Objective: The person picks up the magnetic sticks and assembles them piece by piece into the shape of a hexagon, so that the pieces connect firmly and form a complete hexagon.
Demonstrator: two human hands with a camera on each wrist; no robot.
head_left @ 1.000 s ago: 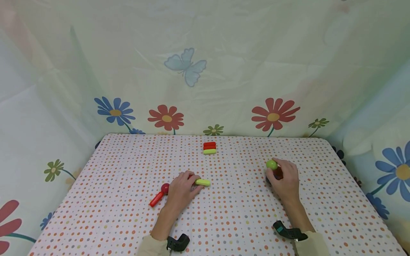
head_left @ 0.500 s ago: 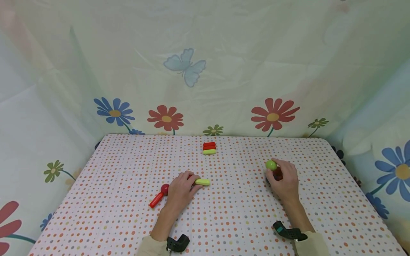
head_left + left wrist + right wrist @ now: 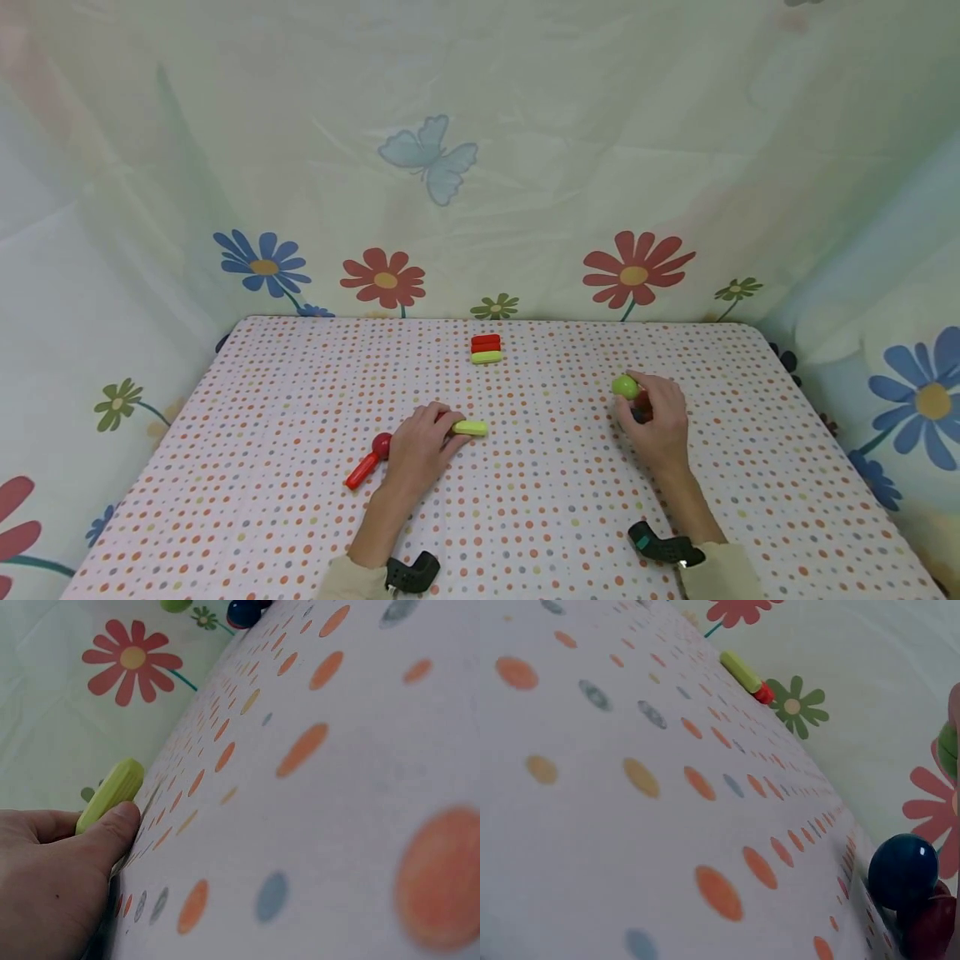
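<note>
My left hand (image 3: 420, 446) pinches a yellow-green stick (image 3: 470, 427) low over the table; in the left wrist view the thumb lies along the stick (image 3: 112, 791). Left of that hand lie a red ball (image 3: 382, 445) and a red stick (image 3: 362, 472), end to end. At the right, my right hand (image 3: 660, 421) holds a green ball (image 3: 625, 387) between thumb and fingers. Under it, partly hidden by the hand, are a dark blue ball (image 3: 904, 870) and a dark red ball (image 3: 930, 930). The right wrist view shows the green ball (image 3: 949, 750) cut off at its edge.
Toward the back of the dotted table (image 3: 540, 500) lie red sticks (image 3: 486, 340) and one yellow-green stick (image 3: 486, 357), side by side. A flowered cloth (image 3: 525, 208) hangs behind the table and along both sides.
The right hand has shifted slightly left with the green ball, and a dark blue ball shows more between thumb and fingers. The left hand keeps its hold; the head view has turned slightly.
</note>
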